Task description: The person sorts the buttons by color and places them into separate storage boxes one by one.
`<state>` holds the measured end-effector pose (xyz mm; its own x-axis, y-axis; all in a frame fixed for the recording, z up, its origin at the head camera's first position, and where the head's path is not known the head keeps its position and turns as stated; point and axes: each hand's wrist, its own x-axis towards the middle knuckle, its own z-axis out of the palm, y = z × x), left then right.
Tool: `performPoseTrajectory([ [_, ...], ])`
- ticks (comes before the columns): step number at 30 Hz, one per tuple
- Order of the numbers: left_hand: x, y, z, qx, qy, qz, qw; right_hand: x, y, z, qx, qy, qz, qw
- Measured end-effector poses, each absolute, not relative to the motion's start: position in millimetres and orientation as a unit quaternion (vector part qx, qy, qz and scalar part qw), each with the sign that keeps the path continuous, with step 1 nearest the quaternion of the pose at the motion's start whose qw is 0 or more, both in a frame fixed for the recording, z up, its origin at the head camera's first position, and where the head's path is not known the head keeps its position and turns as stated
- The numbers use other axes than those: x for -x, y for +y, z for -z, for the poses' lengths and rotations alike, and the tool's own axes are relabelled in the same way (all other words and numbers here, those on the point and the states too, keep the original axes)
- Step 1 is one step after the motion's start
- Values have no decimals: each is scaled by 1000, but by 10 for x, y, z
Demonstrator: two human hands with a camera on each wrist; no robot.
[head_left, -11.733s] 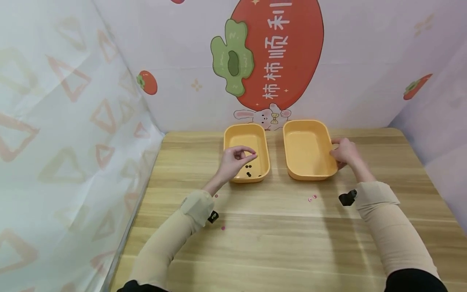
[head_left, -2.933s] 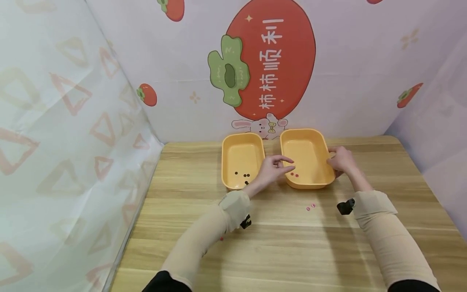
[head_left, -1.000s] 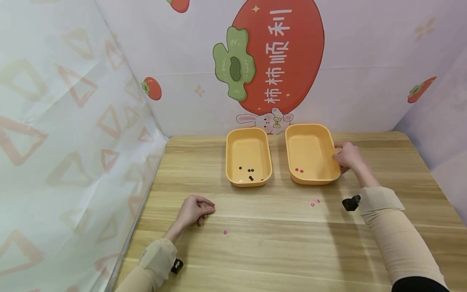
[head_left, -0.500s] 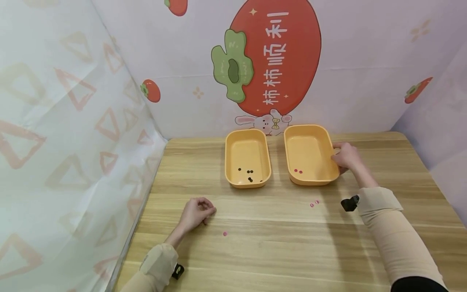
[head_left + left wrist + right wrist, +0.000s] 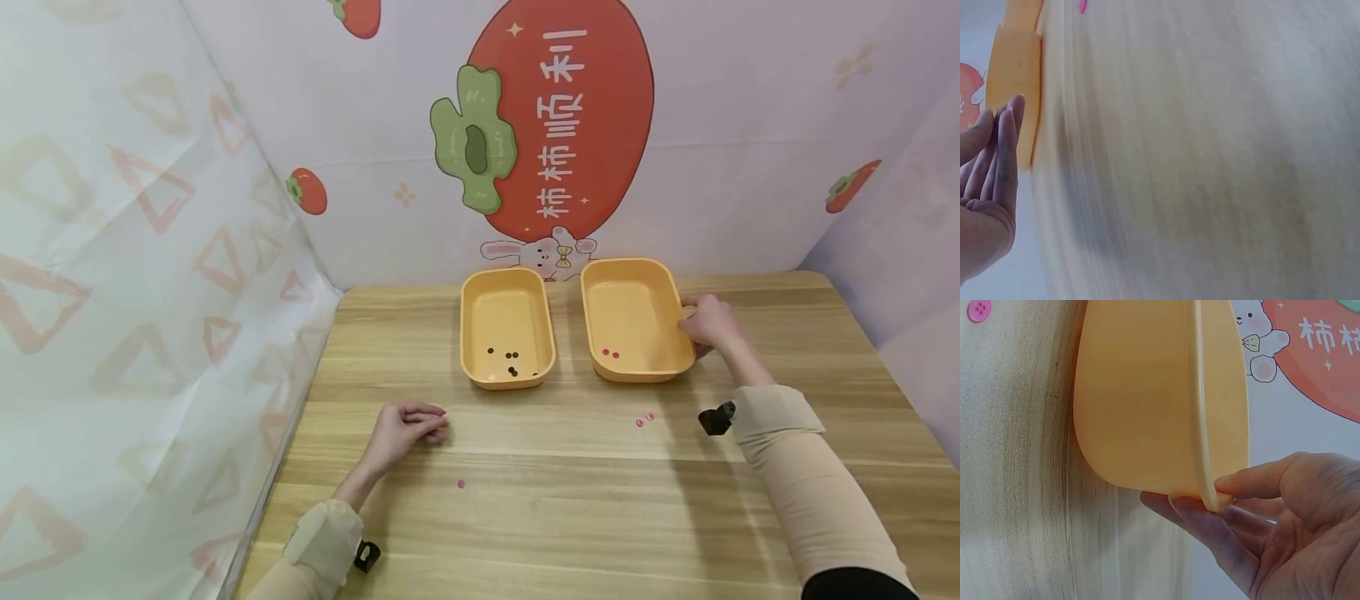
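My left hand [image 5: 401,433] is low over the left part of the table, thumb and fingertips close together; whether a button is between them is hidden. A pink button [image 5: 461,483] lies just nearer than it. In the left wrist view, the left hand [image 5: 988,165] shows its thumb touching the fingers. My right hand [image 5: 712,323] grips the right rim of the right yellow plastic bin [image 5: 637,377], thumb above and fingers below in the right wrist view. Two pink buttons [image 5: 606,352] lie inside that bin. The left yellow bin [image 5: 507,385] holds several black buttons [image 5: 512,356].
Two more pink buttons [image 5: 640,423] lie on the wooden table [image 5: 555,517] in front of the right bin. Both bins stand side by side at the back, near the printed wall [image 5: 390,242]. A patterned sheet [image 5: 150,350] borders the table's left side.
My left hand went from above the left bin to above the right bin, then back to the table at left. Two pink buttons now lie in the right bin. My right hand stays on its rim.
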<state>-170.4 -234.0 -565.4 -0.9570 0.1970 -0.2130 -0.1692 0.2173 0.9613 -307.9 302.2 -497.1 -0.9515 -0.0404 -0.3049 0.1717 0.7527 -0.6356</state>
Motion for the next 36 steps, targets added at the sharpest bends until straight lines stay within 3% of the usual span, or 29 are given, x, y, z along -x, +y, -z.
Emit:
performPoseTrajectory([
  [17,2009,-1978,5240,-70,756,-635,141,3088,3032,4962,-35,917,364,161],
  [27,2450,-1356,5094,-116,742,-648,130,3093,3066,4965,-42,909,376,175],
  [36,2748,-670,5032,-128,738,-645,154,3085,3055,4939,-43,907,378,182],
])
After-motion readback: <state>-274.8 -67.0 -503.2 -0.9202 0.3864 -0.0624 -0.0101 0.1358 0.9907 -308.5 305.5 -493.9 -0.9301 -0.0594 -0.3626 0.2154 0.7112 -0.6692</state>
